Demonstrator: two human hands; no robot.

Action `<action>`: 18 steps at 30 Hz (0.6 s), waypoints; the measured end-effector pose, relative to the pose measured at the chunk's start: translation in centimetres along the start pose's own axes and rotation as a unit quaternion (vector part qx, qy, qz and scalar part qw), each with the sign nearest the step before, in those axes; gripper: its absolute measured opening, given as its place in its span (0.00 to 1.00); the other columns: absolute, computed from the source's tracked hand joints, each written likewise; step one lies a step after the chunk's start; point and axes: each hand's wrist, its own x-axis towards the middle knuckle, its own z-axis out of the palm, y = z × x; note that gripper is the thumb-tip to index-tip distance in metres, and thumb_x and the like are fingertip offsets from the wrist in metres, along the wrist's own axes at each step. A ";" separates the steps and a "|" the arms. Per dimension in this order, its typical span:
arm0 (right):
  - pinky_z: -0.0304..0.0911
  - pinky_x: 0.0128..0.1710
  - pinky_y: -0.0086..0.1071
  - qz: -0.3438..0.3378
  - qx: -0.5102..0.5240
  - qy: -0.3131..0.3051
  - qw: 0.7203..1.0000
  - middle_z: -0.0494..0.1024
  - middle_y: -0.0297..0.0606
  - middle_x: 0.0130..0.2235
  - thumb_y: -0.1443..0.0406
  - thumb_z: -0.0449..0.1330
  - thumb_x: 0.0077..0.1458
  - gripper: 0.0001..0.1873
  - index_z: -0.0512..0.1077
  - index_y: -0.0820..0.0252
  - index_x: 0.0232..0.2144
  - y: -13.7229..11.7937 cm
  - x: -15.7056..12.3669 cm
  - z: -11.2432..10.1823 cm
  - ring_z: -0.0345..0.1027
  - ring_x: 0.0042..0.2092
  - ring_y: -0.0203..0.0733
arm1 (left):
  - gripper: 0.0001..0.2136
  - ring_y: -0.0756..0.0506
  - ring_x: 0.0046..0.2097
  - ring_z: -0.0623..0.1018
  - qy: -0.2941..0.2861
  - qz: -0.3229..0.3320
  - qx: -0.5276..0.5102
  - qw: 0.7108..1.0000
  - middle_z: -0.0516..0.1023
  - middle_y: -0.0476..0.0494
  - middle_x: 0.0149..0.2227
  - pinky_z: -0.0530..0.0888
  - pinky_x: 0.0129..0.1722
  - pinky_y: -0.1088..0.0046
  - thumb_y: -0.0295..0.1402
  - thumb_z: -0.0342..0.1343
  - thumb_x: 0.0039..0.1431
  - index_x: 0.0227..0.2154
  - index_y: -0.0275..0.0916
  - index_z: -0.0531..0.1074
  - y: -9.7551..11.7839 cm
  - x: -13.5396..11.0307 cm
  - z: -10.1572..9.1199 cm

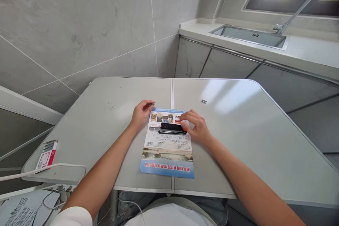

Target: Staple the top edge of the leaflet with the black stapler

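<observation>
A printed flyer (168, 148) with photos and a blue bottom band lies on the grey folding table (238, 137). A black stapler (172, 127) rests across its upper part. My left hand (141, 114) sits at the flyer's top left corner, fingers curled and pinching something small that I cannot make out. My right hand (195, 125) rests at the flyer's right edge, fingers bent and touching the stapler's right end.
A small strip of staples (203, 101) lies on the table beyond the flyer. A red and white small box (47, 154) sits at the left corner, beside a white cable (42, 168). A counter with a steel sink (247, 35) and tap (302, 3) stands behind.
</observation>
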 end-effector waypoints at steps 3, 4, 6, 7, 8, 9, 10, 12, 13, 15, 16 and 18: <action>0.71 0.54 0.48 -0.041 0.016 -0.084 0.995 0.81 0.46 0.53 0.50 0.62 0.69 0.21 0.74 0.54 0.56 -0.4 -0.1 0.8 0.74 0.53 0.52 | 0.11 0.46 0.44 0.80 0.005 -0.019 -0.095 0.995 0.83 0.40 0.48 0.78 0.46 0.67 0.43 0.62 0.67 0.44 0.41 0.76 1.0 -0.3 0.6; 0.70 0.55 0.49 -0.041 0.009 -0.100 0.994 0.80 0.47 0.54 0.48 0.64 0.67 0.26 0.72 0.54 0.59 -0.4 -0.2 1.1 0.73 0.54 0.53 | 0.12 0.47 0.41 0.81 0.000 -0.028 -0.115 0.993 0.84 0.41 0.46 0.78 0.42 0.69 0.44 0.62 0.68 0.44 0.41 0.74 1.2 -0.4 0.7; 0.70 0.55 0.49 -0.033 -0.012 -0.127 0.991 0.80 0.47 0.53 0.48 0.66 0.64 0.29 0.70 0.54 0.61 -0.3 -0.3 1.7 0.73 0.54 0.54 | 0.14 0.48 0.35 0.81 -0.015 -0.052 -0.141 0.988 0.85 0.42 0.40 0.76 0.35 0.72 0.46 0.62 0.67 0.44 0.41 0.72 1.6 -0.6 0.8; 0.70 0.54 0.49 -0.029 -0.022 -0.139 0.990 0.81 0.46 0.51 0.51 0.66 0.65 0.27 0.71 0.55 0.60 -0.2 -0.3 2.0 0.73 0.52 0.53 | 0.15 0.48 0.34 0.81 -0.021 -0.064 -0.148 0.987 0.84 0.43 0.38 0.76 0.32 0.73 0.47 0.63 0.67 0.45 0.41 0.71 1.7 -0.7 0.8; 0.71 0.52 0.48 -0.026 -0.030 -0.149 0.988 0.82 0.46 0.49 0.53 0.65 0.66 0.23 0.71 0.55 0.59 0.0 -0.4 2.3 0.74 0.50 0.52 | 0.17 0.48 0.33 0.82 -0.023 -0.075 -0.153 0.985 0.84 0.44 0.38 0.75 0.31 0.73 0.47 0.64 0.66 0.47 0.41 0.71 1.8 -0.7 0.8; 0.71 0.50 0.47 -0.024 -0.035 -0.157 0.987 0.82 0.45 0.47 0.56 0.64 0.67 0.20 0.72 0.56 0.58 0.1 -0.5 2.5 0.74 0.48 0.51 | 0.19 0.48 0.32 0.82 -0.021 -0.084 -0.155 0.984 0.84 0.44 0.38 0.75 0.31 0.73 0.47 0.65 0.64 0.48 0.41 0.71 1.8 -0.7 0.8; 0.72 0.49 0.45 -0.023 -0.037 -0.159 0.986 0.82 0.45 0.45 0.57 0.63 0.68 0.18 0.73 0.56 0.57 0.2 -0.6 2.7 0.75 0.47 0.50 | 0.20 0.48 0.32 0.83 -0.018 -0.089 -0.154 0.984 0.84 0.44 0.37 0.76 0.31 0.73 0.48 0.67 0.63 0.49 0.41 0.72 1.7 -0.7 0.8; 0.72 0.46 0.44 -0.018 -0.034 -0.147 0.988 0.82 0.44 0.43 0.58 0.63 0.68 0.16 0.74 0.56 0.54 0.5 -0.8 2.9 0.75 0.45 0.50 | 0.20 0.47 0.32 0.83 -0.016 -0.092 -0.144 0.985 0.83 0.45 0.34 0.76 0.32 0.72 0.47 0.69 0.60 0.47 0.40 0.75 1.6 -0.8 0.8; 0.72 0.46 0.43 -0.012 -0.030 -0.129 0.991 0.81 0.44 0.43 0.58 0.63 0.68 0.16 0.74 0.56 0.54 0.7 -0.9 2.9 0.75 0.45 0.49 | 0.19 0.46 0.32 0.83 -0.018 -0.088 -0.136 0.987 0.83 0.45 0.32 0.77 0.32 0.71 0.47 0.70 0.60 0.46 0.39 0.78 1.6 -0.8 0.8; 0.73 0.45 0.42 0.008 -0.023 -0.075 0.997 0.81 0.43 0.43 0.57 0.63 0.67 0.16 0.74 0.55 0.53 1.1 -1.0 2.7 0.76 0.44 0.49 | 0.17 0.46 0.34 0.82 -0.023 -0.067 -0.110 0.991 0.82 0.45 0.32 0.77 0.34 0.69 0.46 0.70 0.59 0.43 0.39 0.82 1.6 -0.9 0.7; 0.73 0.44 0.42 0.022 -0.021 -0.046 0.999 0.81 0.42 0.42 0.57 0.63 0.66 0.16 0.74 0.55 0.53 1.3 -1.0 2.6 0.76 0.43 0.48 | 0.16 0.45 0.35 0.82 -0.028 -0.050 -0.091 0.994 0.82 0.44 0.34 0.78 0.35 0.68 0.46 0.70 0.59 0.42 0.40 0.84 1.6 -1.0 0.7; 0.73 0.43 0.41 0.048 -0.024 -0.007 0.999 0.80 0.41 0.41 0.56 0.64 0.66 0.16 0.75 0.55 0.52 1.6 -1.0 2.4 0.76 0.41 0.48 | 0.15 0.44 0.37 0.82 -0.037 -0.014 -0.048 0.998 0.84 0.42 0.38 0.78 0.38 0.66 0.45 0.70 0.60 0.44 0.42 0.86 1.7 -1.1 0.5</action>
